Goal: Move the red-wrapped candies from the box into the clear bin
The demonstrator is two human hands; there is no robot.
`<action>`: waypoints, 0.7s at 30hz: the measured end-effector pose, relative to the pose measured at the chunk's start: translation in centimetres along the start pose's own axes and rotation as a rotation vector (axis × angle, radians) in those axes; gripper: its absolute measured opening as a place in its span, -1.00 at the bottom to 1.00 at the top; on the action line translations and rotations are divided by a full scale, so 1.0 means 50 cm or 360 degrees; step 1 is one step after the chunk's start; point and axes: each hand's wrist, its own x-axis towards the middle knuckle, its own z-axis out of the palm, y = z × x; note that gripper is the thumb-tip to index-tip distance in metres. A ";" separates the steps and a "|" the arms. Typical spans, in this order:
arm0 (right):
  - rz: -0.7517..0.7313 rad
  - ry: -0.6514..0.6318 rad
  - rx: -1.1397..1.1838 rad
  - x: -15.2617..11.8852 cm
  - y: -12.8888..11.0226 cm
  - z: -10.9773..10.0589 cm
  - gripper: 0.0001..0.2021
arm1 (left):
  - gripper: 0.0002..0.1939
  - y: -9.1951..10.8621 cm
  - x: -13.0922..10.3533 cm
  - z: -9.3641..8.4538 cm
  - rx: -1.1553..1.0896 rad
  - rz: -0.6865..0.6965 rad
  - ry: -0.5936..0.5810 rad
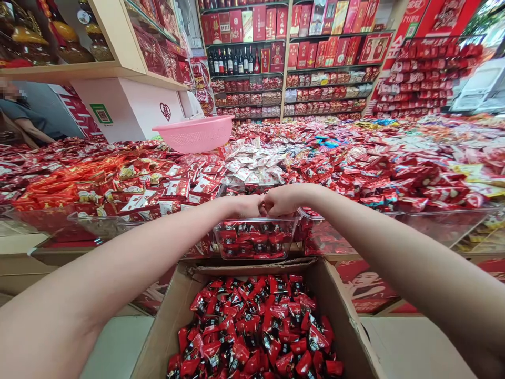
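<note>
My left hand (246, 206) and my right hand (282, 201) meet above a see-through plastic bin (256, 253). Both have curled fingers, closed and touching or nearly touching at the knuckles; whatever they may hold is hidden. Inside the bin, red-and-black wrapped candies (258, 237) show through the front wall. Below, in front of the display, stands an open cardboard box (347, 316) with many candies (252, 326) in the same red-and-black wrappers, lying loose.
A pink plastic basket (193, 134) rests on the packets at the back left. White packets (256, 160) lie behind my hands. Orange-red packets (71, 179) fill bins on the left, red ones (363, 173) the right. Shelves hold bottles (232, 60) and boxes. A person (29, 118) is at far left.
</note>
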 end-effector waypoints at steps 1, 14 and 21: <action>0.0023 0.0126 -0.0149 -0.002 -0.002 -0.002 -0.77 | -0.61 -0.002 0.002 0.002 0.0003 0.0007 0.0004; -0.0174 0.0379 -0.0514 0.020 -0.003 0.011 -0.75 | -0.43 0.003 -0.011 0.004 -0.0047 -0.0010 -0.0101; -0.0144 0.0359 -0.0640 0.012 0.000 -0.002 -0.79 | -0.44 -0.008 -0.010 0.008 -0.0111 -0.0168 -0.0282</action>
